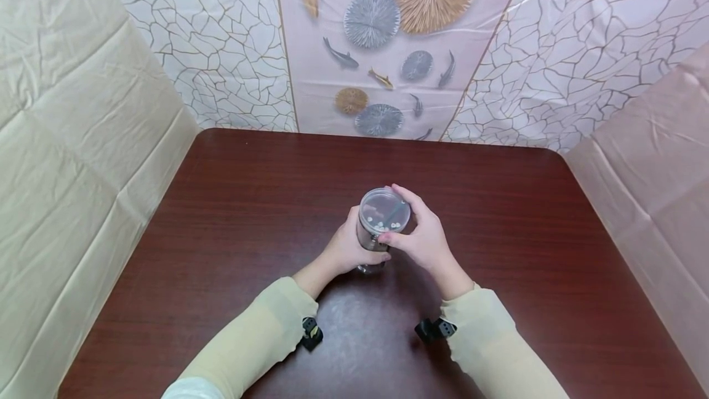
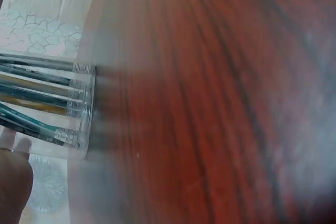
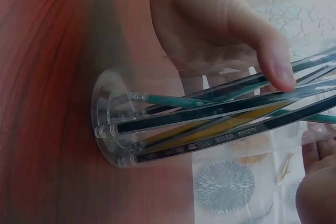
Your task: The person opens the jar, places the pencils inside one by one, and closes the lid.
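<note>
A clear plastic cylinder (image 1: 368,237) stands upright between both hands near the middle of the table. Slim pens (image 3: 202,115) in dark, teal and yellow show through its wall in the right wrist view, some crossing each other. My left hand (image 1: 349,247) grips the cylinder's side, the thumb lying across its near face. At the top, my right hand (image 1: 426,239) holds the rim of the round clear lid (image 1: 382,207) between thumb and fingers. Small pale pen ends show through the lid. Whether the base (image 3: 107,121) touches the table cannot be told.
The dark red-brown wooden table (image 1: 255,202) stretches out around the hands. Patterned cloth (image 1: 232,48) hangs behind its far edge, with plain pale cloth (image 1: 72,159) on the left and pinkish cloth (image 1: 659,159) on the right.
</note>
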{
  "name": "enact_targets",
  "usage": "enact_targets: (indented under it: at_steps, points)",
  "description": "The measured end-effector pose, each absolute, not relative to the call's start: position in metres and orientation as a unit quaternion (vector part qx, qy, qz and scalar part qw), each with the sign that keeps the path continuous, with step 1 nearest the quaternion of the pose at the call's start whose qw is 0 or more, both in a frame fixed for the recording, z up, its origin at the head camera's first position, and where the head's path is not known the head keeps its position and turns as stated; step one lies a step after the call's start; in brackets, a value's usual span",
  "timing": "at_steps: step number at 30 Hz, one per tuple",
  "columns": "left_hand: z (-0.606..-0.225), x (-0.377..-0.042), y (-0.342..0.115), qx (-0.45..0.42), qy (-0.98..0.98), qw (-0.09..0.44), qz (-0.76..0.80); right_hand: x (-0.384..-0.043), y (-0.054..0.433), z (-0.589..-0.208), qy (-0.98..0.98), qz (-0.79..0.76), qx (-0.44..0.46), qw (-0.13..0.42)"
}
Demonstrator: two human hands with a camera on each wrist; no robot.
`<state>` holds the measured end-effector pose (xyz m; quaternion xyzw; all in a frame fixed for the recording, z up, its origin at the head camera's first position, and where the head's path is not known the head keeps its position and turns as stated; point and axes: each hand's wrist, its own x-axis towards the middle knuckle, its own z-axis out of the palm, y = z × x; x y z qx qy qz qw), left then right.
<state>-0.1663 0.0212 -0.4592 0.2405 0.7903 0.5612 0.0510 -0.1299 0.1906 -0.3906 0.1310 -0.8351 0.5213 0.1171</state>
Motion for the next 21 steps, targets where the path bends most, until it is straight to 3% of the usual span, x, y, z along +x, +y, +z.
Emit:
enact_targets:
  at_steps: [12,16,21]
  points:
    - [-0.461,-0.166,0.021,0.241,0.791,0.046,0.561,-0.128,0.173,-0.41,-0.782,0.516,0.192,0.293]
    - [-0.462,-0.167,0.022,0.245,0.789,0.049,0.561,-0.123,0.171,-0.397,-0.754,0.538,0.23,0.298]
    - [-0.462,-0.168,0.021,0.248,0.787,0.046,0.563,-0.12,0.173,-0.385,-0.763,0.544,0.236,0.257]
